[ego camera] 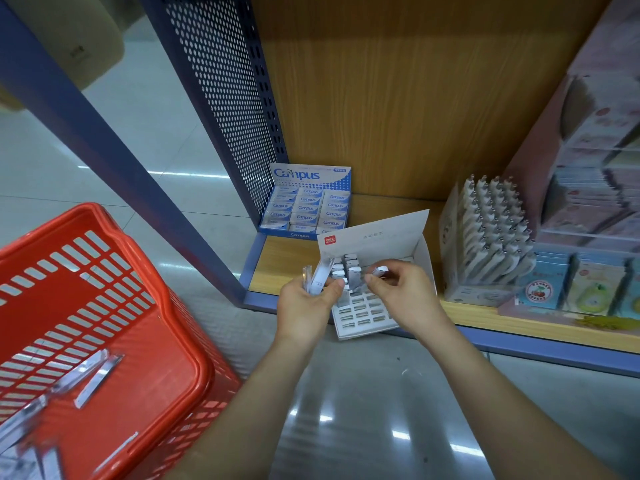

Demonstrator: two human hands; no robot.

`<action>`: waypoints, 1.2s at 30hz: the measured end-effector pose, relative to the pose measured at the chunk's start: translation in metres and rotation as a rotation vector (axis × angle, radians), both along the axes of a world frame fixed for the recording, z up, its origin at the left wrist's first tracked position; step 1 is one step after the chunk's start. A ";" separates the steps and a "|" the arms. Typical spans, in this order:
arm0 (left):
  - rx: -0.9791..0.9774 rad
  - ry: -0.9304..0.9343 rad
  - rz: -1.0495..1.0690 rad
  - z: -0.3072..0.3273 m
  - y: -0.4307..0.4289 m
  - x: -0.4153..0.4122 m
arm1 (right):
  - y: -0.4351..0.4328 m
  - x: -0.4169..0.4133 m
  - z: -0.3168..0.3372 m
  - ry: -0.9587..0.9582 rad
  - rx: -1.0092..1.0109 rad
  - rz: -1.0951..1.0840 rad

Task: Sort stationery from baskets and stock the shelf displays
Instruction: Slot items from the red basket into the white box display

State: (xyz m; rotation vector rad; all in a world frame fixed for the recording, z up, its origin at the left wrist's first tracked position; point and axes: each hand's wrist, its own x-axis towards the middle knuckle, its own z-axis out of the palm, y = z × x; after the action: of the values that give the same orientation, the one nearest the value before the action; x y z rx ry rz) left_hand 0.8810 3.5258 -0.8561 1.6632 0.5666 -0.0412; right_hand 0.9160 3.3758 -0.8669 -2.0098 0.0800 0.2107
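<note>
One box [408, 237]; several packs [317, 280] in left hand [304, 306] 's closed grip, one pack [381, 270] pinched at right hand [405, 292] 's 11 o'clock.

The basket [166, 306] is bright red, its walls patterned with rows of slots. The packets [317, 278] are silver and white. The display box [381, 233] is white with a small red logo. The Campus box [308, 174] is blue and white, with dots. The side panel [225, 91] is blue and perforated all over. The shelf [287, 265] is wood-grained.
</note>
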 end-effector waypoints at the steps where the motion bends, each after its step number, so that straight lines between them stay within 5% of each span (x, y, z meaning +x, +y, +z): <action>1: -0.007 -0.004 0.003 0.001 0.000 0.001 | 0.001 0.001 0.002 0.007 -0.038 0.028; 12: 0.010 -0.013 -0.018 0.001 -0.007 0.012 | 0.012 -0.002 0.002 -0.015 -0.164 0.113; 20: 0.049 0.046 0.004 -0.001 -0.009 0.020 | 0.003 0.008 0.005 0.258 0.403 -0.073; 26: -0.022 0.020 0.004 0.001 -0.011 0.019 | 0.006 0.006 0.007 0.248 0.464 -0.074; 33: -0.108 0.017 0.070 0.001 -0.010 0.015 | 0.010 0.006 -0.003 0.063 0.187 0.085; 36: -0.174 0.041 0.068 0.005 -0.009 0.014 | 0.007 0.002 -0.008 0.262 0.512 -0.073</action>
State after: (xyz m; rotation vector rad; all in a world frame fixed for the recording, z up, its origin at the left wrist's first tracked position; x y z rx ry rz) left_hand 0.8950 3.5165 -0.8514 1.4756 0.6327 -0.0736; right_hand 0.9182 3.3824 -0.8754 -1.4596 0.2403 0.4038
